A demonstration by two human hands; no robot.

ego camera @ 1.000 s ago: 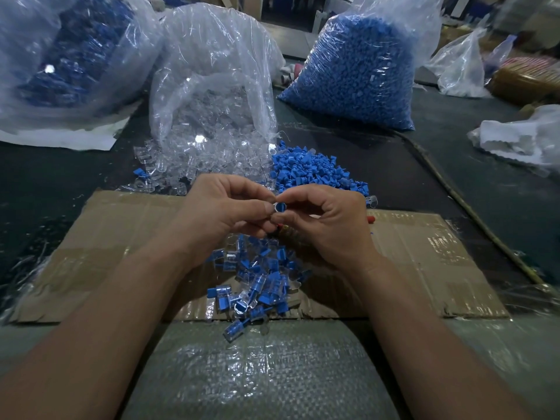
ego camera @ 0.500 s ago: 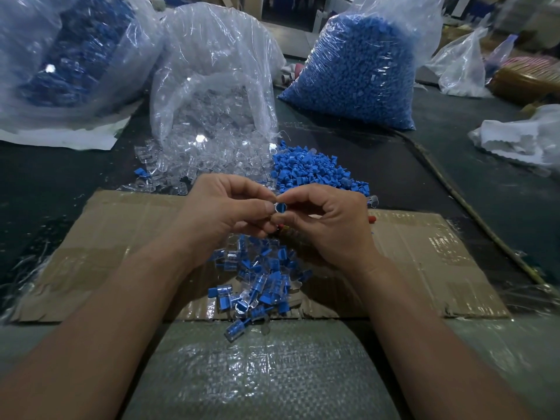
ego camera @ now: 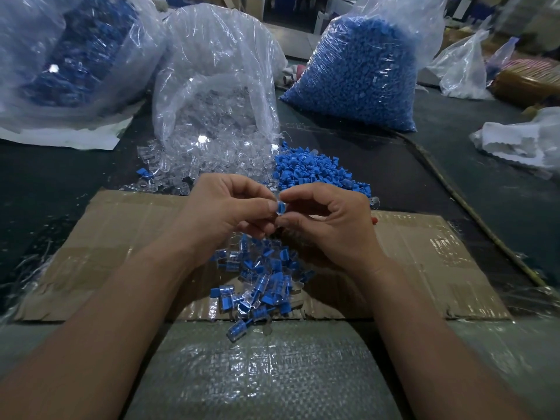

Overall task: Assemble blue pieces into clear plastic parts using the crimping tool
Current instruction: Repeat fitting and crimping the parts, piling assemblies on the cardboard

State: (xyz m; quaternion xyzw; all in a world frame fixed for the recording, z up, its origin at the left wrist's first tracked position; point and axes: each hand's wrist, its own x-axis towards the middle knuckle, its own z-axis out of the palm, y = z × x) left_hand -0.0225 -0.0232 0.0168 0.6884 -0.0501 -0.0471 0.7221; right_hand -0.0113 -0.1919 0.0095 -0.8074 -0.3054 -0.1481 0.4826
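My left grip (ego camera: 224, 213) and right grip (ego camera: 330, 228) pinch one clear part (ego camera: 277, 212) over the cardboard (ego camera: 424, 253). I'm seating the blue piece (ego camera: 281, 206); next probably needs a square push.

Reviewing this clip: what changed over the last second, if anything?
Little: the blue-and-clear piece seems turned slightly between the fingertips. Left hand and right hand still pinch it over the assembled pile on the cardboard; nothing taken or released.

Small factory workbench: bulk bags of blue pieces (ego camera: 360, 71), clear parts (ego camera: 212, 125), cardboard mat (ego camera: 424, 262).
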